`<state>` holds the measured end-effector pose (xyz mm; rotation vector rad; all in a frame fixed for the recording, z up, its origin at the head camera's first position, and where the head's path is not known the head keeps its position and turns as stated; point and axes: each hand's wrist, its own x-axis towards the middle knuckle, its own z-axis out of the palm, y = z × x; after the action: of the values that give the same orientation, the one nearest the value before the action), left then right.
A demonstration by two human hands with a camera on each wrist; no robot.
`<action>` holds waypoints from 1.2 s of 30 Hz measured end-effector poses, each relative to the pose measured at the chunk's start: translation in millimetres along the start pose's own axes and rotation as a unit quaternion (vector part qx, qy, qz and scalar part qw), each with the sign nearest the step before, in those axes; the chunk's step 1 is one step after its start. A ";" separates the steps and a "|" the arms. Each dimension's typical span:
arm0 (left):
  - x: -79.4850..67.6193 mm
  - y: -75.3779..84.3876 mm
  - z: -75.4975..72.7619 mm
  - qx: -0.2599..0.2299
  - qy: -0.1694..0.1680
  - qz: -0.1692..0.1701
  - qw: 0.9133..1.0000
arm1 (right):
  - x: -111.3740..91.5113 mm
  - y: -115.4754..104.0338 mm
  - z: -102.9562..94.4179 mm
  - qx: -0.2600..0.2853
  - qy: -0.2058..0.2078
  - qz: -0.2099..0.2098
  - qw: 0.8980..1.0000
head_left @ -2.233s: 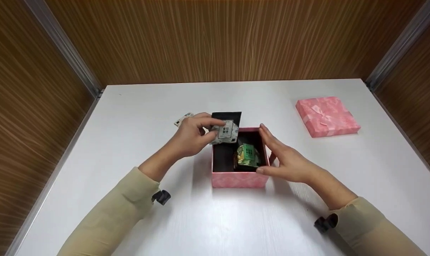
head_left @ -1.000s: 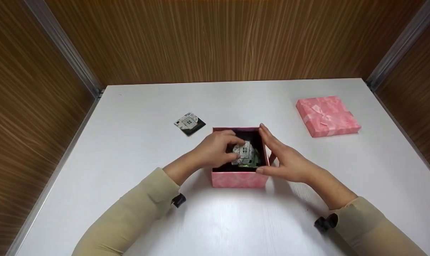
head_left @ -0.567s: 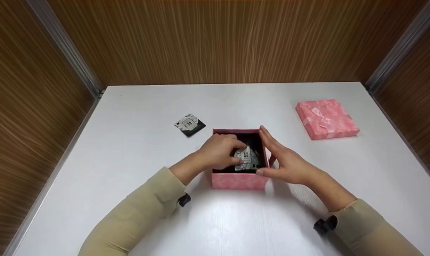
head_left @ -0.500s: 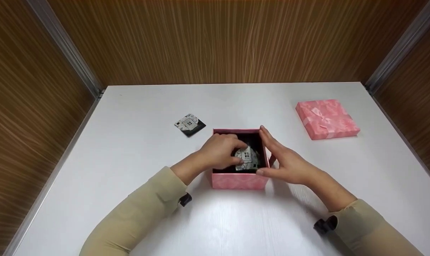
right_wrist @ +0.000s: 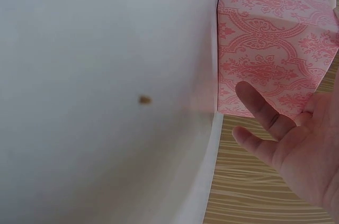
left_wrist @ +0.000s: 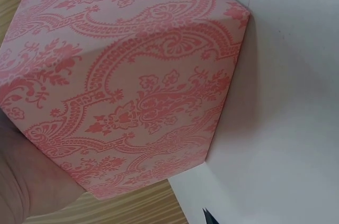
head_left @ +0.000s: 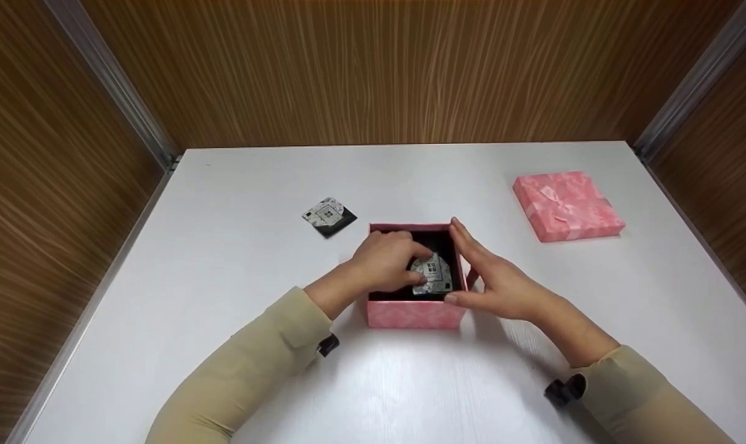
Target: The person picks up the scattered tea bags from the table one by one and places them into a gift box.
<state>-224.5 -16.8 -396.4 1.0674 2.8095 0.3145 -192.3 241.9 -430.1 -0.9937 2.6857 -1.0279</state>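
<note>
A pink patterned box (head_left: 416, 314) stands open-topped on the white table, its inside dark. My left hand (head_left: 388, 262) reaches in over its left side. Between thumb and index finger it pinches a square grey-and-black patterned sachet (head_left: 433, 276), low in the right half of the box. My right hand (head_left: 502, 283) rests at the box's right side, thumb on the near corner and index finger at the far corner, both straight. In the right wrist view, two other fingers (right_wrist: 259, 107) extend loosely beside the box wall. The left fingertips are hidden from the left wrist view by the box.
Left behind the box, a matching sachet (head_left: 329, 216) lies flat on the table (head_left: 255, 185). At the back right sits the pink lid (head_left: 567, 206) with a ribbon bow. Wood-grain panels (head_left: 379, 74) enclose the table at the back and sides.
My left hand has carried the grey sachet from above the box down into it, then slightly right. It now covers the green sachet seen earlier. My right hand stays put.
</note>
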 end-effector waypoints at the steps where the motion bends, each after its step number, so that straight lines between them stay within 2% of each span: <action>1: 0.0 0.2 0.0 0.004 0.001 0.000 1.000 | -0.1 -0.1 0.1 0.001 -0.001 0.000 1.000; 7: -0.4 1.6 -0.6 0.018 0.003 -0.002 1.000 | -0.5 -1.7 -0.1 0.010 -0.003 0.001 1.000; 14: -2.2 -0.3 -4.9 -0.029 0.006 -0.013 0.999 | -0.1 -0.3 0.9 0.008 -0.001 0.001 1.000; 18: -7.1 -3.0 -13.2 -0.056 0.035 -0.002 0.998 | -0.4 0.1 1.0 0.008 0.001 -0.002 1.000; 21: -13.6 -6.8 -23.2 -0.086 0.073 0.005 0.994 | -0.4 -0.5 0.2 0.007 0.001 -0.003 1.000; 25: -21.9 -17.8 -37.7 -0.128 0.129 0.001 0.983 | -0.7 -0.7 -0.1 0.003 0.003 -0.006 1.000; 28: -25.1 -32.2 -47.7 -0.160 0.171 -0.006 0.972 | -0.7 -0.8 -0.3 0.001 0.003 -0.008 1.000; 32: -27.9 -56.9 -55.2 -0.212 0.223 -0.027 0.951 | -0.3 -1.2 0.1 0.000 0.000 -0.005 1.000; 36: -28.9 -85.6 -50.8 -0.257 0.258 -0.069 0.929 | -0.5 -0.7 0.9 0.001 -0.001 -0.001 1.000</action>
<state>-267.3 -106.2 -366.1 0.7350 2.9108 1.4031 -191.3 241.4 -430.4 -0.9974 2.6822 -1.0273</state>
